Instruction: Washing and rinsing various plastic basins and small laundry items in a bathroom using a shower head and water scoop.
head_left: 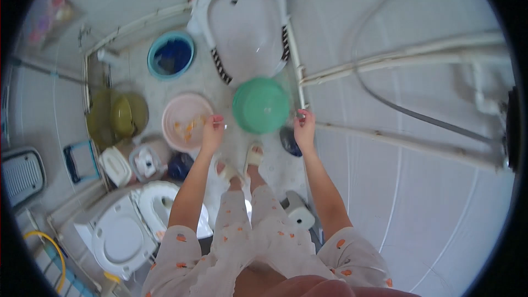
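Slim pale object (220, 125) is held at the fingertips of the left hand (213, 132), whose fingers are curled closed around it; its exact kind cannot be told at this size. The left hand is positioned above the right edge of a round pink basin (170, 111), in which small orange and yellowish pieces (189, 127) are contained. A small grey object (300, 115) is pinched in the curled fingers of the right hand (304, 127); its kind cannot be identified either. Both hands are held well apart, with a round green basin (261, 104) seen on the floor between them.

Beside the right hand, a dark rounded item (291, 141) is seen lower down. Cream slippers (254, 156) are worn on the feet below. Beyond the pink basin, a light-blue basin (151, 59) with dark blue contents is placed. A white fixture (246, 33) with cartoon eyes and striped edging is located behind the green basin. To the left, an olive-green bucket (122, 115) is stood near the wall, and a white toilet (118, 236) is fitted with its lid raised. White pipes (407, 67) and a grey hose (410, 111) are routed along the right-hand wall.
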The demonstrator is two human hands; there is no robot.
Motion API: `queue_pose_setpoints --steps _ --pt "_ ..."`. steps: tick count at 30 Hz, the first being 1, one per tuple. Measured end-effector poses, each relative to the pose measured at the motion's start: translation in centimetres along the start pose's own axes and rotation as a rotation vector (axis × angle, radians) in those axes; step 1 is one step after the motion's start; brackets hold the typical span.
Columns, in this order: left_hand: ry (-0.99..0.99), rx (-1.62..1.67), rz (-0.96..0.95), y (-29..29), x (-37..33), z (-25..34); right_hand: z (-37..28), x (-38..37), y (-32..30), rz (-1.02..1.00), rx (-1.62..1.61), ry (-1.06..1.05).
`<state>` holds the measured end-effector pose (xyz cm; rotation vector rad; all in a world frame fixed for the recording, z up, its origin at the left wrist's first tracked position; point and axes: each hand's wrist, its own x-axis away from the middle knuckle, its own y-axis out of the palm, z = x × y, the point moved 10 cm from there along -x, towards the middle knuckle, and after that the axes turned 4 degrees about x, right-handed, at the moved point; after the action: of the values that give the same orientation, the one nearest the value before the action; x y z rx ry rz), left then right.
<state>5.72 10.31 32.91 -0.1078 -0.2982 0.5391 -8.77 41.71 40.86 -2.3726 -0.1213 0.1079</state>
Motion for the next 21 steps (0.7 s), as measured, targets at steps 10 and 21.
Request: queue_pose_setpoints --steps 10,21 --pt "0.406 0.038 -0.348 10.2 -5.4 40.2 -21.4 -12.5 -22.9 0.345 -0.11 -0.283" --pt "1.023 0.291 -0.365 18.3 -5.5 79.5 -36.0 -21.8 -36.7 0.506 -0.13 -0.443"
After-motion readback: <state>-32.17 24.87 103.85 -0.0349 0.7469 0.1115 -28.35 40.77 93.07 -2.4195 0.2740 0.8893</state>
